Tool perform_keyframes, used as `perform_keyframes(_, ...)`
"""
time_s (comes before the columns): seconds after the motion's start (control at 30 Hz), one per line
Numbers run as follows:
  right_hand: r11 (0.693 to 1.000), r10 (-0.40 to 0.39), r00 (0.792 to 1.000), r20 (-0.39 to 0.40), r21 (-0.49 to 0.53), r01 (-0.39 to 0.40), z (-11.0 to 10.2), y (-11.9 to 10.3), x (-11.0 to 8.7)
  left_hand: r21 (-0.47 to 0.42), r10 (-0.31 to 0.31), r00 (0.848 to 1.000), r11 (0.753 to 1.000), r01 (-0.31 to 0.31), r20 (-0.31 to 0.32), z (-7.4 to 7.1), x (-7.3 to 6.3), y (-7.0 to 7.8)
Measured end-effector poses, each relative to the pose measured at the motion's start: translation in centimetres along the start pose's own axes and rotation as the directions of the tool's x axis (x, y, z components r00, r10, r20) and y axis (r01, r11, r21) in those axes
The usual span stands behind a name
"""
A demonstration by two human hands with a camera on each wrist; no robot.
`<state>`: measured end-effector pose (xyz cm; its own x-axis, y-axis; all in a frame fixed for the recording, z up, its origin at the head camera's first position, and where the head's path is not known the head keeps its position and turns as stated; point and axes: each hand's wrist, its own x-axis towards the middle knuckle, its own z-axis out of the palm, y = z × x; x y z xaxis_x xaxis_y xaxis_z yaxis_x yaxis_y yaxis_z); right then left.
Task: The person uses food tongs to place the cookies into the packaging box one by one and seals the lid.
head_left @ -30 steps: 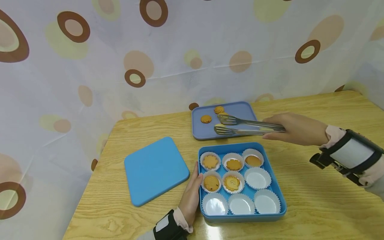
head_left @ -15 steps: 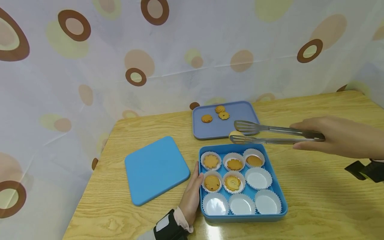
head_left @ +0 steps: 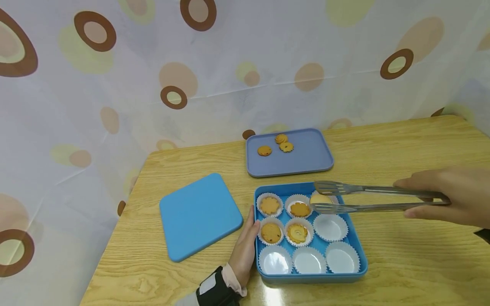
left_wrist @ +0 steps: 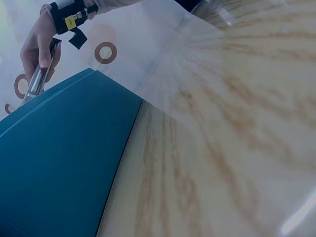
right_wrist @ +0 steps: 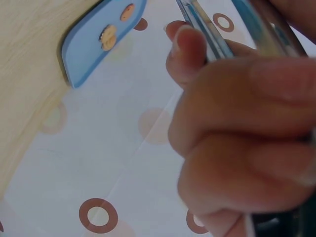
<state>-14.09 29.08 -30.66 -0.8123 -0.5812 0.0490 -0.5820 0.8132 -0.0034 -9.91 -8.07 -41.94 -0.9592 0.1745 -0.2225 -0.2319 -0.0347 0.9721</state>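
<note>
My right hand grips a pair of metal tongs by the handle end. Between the slotted tips sits a pale round cookie, over the far right corner of a blue box. Paper cups fill the box in rows. Cookies lie in the back row and in two middle-row cups, among them a flower-shaped cookie. One middle-row cup and the front cups are bare. My left hand rests along the box's left wall with extended fingers. In the right wrist view, curled fingers wrap the tongs.
Behind the box lies a blue-grey tray holding a few cookies at its left. To the left is a flat blue lid on the wooden table. A patterned cloth hangs behind the table.
My right hand has drawn the tongs from the tray toward the box, moving right and nearer, with a pale cookie between the tips. My left hand has stayed at the box.
</note>
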Motion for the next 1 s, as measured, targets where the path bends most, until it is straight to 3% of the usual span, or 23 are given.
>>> perform_keyframes(0.17,0.996,-0.085,0.996,0.015,0.03,0.085,0.7,0.0,-0.9,0.003,0.003,1.0,1.0,-0.003,-0.003,0.0,0.0,0.0)
perform_keyframes(0.33,0.993,-0.116,0.991,0.061,0.039,0.114,1.2,0.1,-1.4,0.002,0.009,1.0,1.0,-0.009,0.0,0.0,0.0,0.0)
perform_keyframes(0.67,0.999,0.032,0.981,0.189,-0.046,-0.024,1.5,-0.5,-1.4,-0.008,0.006,1.0,1.0,-0.006,0.0,0.0,0.0,0.1)
perform_keyframes(1.0,0.994,0.043,0.985,0.169,-0.105,-0.025,1.5,-1.6,-0.9,-0.005,0.01,1.0,1.0,-0.01,-0.007,0.1,0.0,0.1)
